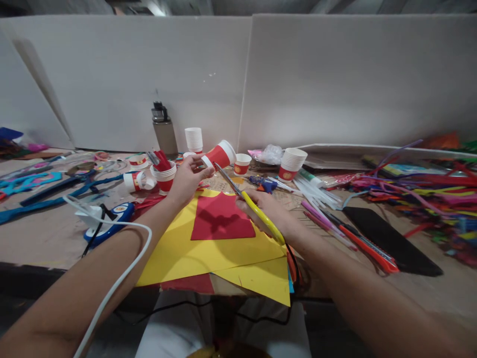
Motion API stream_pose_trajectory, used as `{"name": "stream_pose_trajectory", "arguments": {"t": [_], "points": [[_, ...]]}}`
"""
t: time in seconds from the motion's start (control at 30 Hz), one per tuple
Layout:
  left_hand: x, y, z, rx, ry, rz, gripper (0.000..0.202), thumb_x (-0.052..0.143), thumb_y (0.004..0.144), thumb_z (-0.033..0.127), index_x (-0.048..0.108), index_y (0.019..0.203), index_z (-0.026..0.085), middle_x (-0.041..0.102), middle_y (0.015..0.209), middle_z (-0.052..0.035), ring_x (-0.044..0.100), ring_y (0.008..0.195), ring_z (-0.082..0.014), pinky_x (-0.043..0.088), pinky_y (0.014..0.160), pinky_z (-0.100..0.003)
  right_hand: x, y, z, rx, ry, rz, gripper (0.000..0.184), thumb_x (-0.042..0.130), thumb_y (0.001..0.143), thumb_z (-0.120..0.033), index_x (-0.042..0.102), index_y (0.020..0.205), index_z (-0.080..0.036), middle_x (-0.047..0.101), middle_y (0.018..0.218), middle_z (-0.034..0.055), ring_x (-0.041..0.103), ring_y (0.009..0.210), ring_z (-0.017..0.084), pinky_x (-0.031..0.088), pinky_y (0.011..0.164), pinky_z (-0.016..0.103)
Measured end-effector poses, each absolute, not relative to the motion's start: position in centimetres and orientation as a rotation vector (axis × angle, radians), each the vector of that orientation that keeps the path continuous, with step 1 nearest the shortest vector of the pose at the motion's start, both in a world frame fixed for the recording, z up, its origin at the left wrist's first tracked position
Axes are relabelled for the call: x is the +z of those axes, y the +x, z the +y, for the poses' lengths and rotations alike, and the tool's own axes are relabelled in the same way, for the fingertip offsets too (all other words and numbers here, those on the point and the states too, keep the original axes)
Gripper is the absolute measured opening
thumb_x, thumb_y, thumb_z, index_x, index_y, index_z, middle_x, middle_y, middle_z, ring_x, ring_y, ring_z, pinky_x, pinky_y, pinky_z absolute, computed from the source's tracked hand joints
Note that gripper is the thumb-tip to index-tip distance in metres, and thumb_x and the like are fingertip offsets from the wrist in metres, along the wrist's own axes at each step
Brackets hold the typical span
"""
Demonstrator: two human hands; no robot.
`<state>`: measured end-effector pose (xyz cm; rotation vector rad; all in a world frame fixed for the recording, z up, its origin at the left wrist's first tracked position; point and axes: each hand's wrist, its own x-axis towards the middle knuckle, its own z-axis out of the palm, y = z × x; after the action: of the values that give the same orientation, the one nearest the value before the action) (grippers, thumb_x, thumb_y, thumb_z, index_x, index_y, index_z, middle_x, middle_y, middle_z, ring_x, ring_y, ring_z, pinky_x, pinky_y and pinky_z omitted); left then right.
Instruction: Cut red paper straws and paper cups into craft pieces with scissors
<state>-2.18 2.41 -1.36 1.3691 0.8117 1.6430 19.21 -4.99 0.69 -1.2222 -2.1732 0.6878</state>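
In my left hand (pixel 189 175) is a red and white paper cup (pixel 220 155), tilted on its side with its wide rim to the right. My right hand (pixel 261 209) grips a pair of scissors (pixel 257 211) with yellow handles. Their blades point up and left, the tips at the cup's lower side; whether they cut into it I cannot tell. Below both hands a red sheet (pixel 223 223) lies on larger yellow sheets (pixel 179 258), with the shadow of hands and cup falling on it.
Stacked cups (pixel 292 164), a single cup (pixel 242 164) and a bottle (pixel 164 129) stand toward the back. A glue gun (pixel 264 184) lies beyond my right hand. At right are a cutter knife (pixel 368 248), a black phone-like slab (pixel 391 241) and pipe cleaners (pixel 428 194). A blue power strip (pixel 112 223) lies left.
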Motion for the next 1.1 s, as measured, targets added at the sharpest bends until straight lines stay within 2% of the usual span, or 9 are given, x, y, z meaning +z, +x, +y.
{"name": "stream_pose_trajectory", "arguments": {"t": [0.23, 0.47, 0.73, 0.97, 1.1], "points": [[-1.2, -2.41, 2.28, 1.634, 1.474, 0.87, 0.046, 0.077, 0.062, 0.021, 0.058, 0.103, 0.018, 0.066, 0.094, -0.0061, 0.064, 0.081, -0.0161, 0.055, 0.071, -0.032, 0.91, 18.85, -5.21, 0.729, -1.251, -2.158, 0.018, 0.046, 0.081, -0.033, 0.052, 0.074, -0.018, 0.051, 0.068, -0.0023, 0.046, 0.065, 0.012, 0.033, 0.059, 0.024], [-1.14, -2.06, 2.32, 1.48, 1.203, 0.76, 0.038, 0.079, 0.06, 0.024, 0.057, 0.09, 0.015, 0.065, 0.087, -0.0056, 0.065, 0.077, -0.0154, 0.056, 0.069, -0.031, 0.94, 18.91, -5.13, 0.741, -1.258, -2.161, 0.017, 0.048, 0.08, -0.032, 0.055, 0.076, -0.017, 0.054, 0.072, -0.0011, 0.048, 0.067, 0.012, 0.034, 0.061, 0.024], [-1.55, -2.28, 2.32, 1.602, 1.411, 0.841, 0.049, 0.078, 0.059, 0.021, 0.057, 0.102, 0.017, 0.066, 0.094, -0.0056, 0.064, 0.082, -0.0162, 0.055, 0.073, -0.032, 1.0, 18.74, -5.49, 0.692, -1.325, -2.16, 0.018, 0.046, 0.082, -0.031, 0.055, 0.074, -0.017, 0.055, 0.07, -0.0011, 0.047, 0.064, 0.012, 0.032, 0.057, 0.023], [-1.11, -1.83, 2.08, 1.419, 1.113, 0.737, 0.038, 0.08, 0.06, 0.029, 0.056, 0.086, 0.015, 0.063, 0.08, -0.0014, 0.063, 0.072, -0.0121, 0.055, 0.069, -0.027, 0.72, 18.67, -5.21, 0.728, -1.268, -2.108, 0.016, 0.052, 0.079, -0.027, 0.062, 0.08, -0.015, 0.059, 0.074, 0.0005, 0.051, 0.067, 0.013, 0.035, 0.06, 0.023], [-1.15, -1.73, 2.07, 1.472, 1.102, 0.755, 0.041, 0.081, 0.057, 0.026, 0.056, 0.088, 0.015, 0.064, 0.081, -0.001, 0.064, 0.071, -0.0122, 0.055, 0.066, -0.025, 0.88, 18.83, -5.24, 0.789, -1.274, -2.096, 0.015, 0.053, 0.079, -0.027, 0.063, 0.082, -0.016, 0.06, 0.075, 0.0009, 0.051, 0.068, 0.013, 0.035, 0.06, 0.023]]}}
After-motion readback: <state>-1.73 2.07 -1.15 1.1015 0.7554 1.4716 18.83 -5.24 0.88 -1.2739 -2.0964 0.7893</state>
